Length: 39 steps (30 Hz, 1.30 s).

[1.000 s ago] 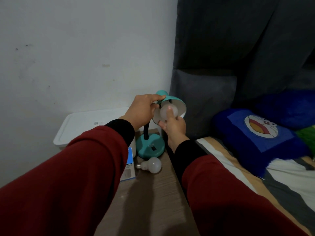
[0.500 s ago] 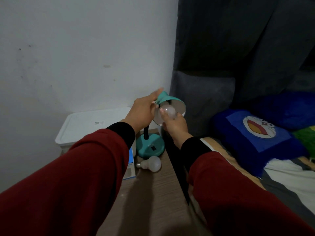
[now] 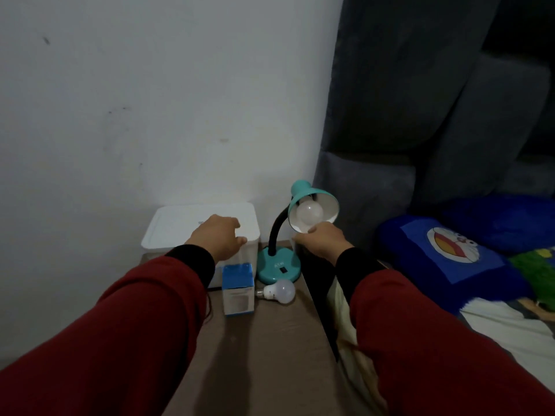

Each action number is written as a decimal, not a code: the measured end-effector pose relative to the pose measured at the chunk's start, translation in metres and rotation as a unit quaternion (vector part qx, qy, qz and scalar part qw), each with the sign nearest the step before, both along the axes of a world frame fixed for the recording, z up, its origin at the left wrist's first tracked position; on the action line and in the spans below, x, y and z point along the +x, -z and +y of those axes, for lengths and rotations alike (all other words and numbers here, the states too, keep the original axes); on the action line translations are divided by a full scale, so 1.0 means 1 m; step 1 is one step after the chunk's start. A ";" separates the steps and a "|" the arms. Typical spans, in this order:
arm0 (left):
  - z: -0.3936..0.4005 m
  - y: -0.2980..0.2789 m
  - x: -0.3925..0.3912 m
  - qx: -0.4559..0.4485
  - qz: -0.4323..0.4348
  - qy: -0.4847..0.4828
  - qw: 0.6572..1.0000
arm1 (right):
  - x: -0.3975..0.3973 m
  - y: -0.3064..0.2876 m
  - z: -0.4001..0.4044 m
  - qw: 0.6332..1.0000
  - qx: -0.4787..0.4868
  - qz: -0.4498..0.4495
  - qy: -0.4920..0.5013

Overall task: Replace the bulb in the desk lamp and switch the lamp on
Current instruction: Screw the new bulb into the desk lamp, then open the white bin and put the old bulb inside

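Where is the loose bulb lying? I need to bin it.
In the head view, the loose bulb lies on the wooden table, just in front of the teal lamp base, right of the blue box.

spare bulb [image 3: 277, 291] before lamp [image 3: 279, 267], box [image 3: 238, 288] left

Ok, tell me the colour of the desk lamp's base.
Teal, like the shade; the lamp base carries a small black switch. The head view shows it clearly.
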State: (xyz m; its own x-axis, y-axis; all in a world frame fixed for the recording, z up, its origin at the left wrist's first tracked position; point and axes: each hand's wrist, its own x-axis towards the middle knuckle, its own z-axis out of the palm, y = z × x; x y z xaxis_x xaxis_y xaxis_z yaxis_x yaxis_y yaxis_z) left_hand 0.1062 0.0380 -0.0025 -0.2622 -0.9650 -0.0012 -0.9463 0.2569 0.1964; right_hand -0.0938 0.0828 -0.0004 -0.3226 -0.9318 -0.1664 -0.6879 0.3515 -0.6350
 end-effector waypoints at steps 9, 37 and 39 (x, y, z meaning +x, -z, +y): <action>0.009 0.001 0.071 0.023 -0.089 -0.068 0.993 | 0.048 -0.012 0.002 0.959 0.075 0.216 -0.170; -0.066 0.087 0.150 0.027 0.166 -0.089 0.982 | 0.093 0.074 -0.097 0.978 -0.019 0.104 -0.178; -0.065 0.086 0.150 0.018 0.171 -0.089 0.981 | 0.093 0.072 -0.094 0.976 -0.023 0.114 -0.184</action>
